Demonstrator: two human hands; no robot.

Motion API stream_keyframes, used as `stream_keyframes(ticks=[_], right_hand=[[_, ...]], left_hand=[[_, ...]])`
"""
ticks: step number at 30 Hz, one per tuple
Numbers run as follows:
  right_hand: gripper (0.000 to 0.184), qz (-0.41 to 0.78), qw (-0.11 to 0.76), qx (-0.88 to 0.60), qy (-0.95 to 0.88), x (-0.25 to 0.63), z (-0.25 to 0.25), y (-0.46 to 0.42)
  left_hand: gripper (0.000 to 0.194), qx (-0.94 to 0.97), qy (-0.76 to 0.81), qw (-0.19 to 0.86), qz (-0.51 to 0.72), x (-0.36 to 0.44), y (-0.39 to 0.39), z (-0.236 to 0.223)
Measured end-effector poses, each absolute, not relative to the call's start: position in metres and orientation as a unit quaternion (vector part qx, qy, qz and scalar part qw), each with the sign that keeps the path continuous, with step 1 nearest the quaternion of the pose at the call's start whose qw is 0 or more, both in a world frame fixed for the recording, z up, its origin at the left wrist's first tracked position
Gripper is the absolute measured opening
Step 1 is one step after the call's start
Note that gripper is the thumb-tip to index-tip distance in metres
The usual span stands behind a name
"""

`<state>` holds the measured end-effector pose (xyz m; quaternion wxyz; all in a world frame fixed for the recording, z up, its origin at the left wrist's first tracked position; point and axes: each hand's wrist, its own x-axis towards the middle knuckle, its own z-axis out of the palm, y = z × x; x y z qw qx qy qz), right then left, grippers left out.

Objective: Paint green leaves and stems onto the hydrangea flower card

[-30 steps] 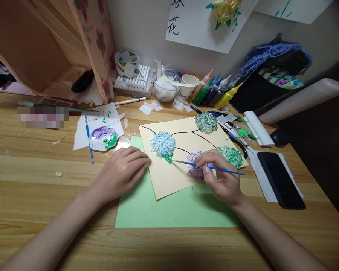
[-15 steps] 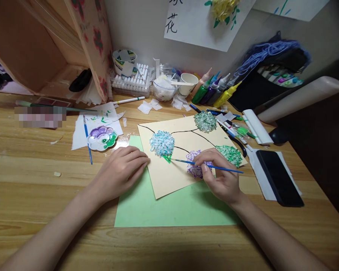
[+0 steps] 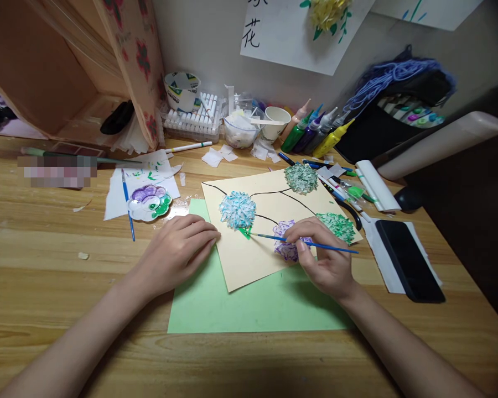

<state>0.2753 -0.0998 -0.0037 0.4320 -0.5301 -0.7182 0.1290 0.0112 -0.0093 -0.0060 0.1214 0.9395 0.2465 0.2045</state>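
Observation:
Between the thumb and fingers of my right hand is a thin blue paintbrush. Its tip touches a small green painted leaf below a blue-and-white textured flower. The flower is on cream paper, tilted over a light green sheet. My left hand lies flat, fingertips at the cream paper's left edge. A purple flower is partly hidden by my right hand. A green flower and a darker green one are farther right, with black stem lines between the flowers.
At left, a flower-shaped palette with purple and green paint sits by another brush. Paint bottles, a paper cup and a marker box line the wall. A black phone lies at right.

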Motion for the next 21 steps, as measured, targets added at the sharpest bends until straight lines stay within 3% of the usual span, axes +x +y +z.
stream_keyframes(ticks=[21], right_hand=[[0.015,0.125,0.429,-0.531,-0.72,0.2748,-0.0032,-0.0985]], left_hand=[[0.025,0.951,0.219,0.149,0.161,0.0136,-0.0117,-0.008]])
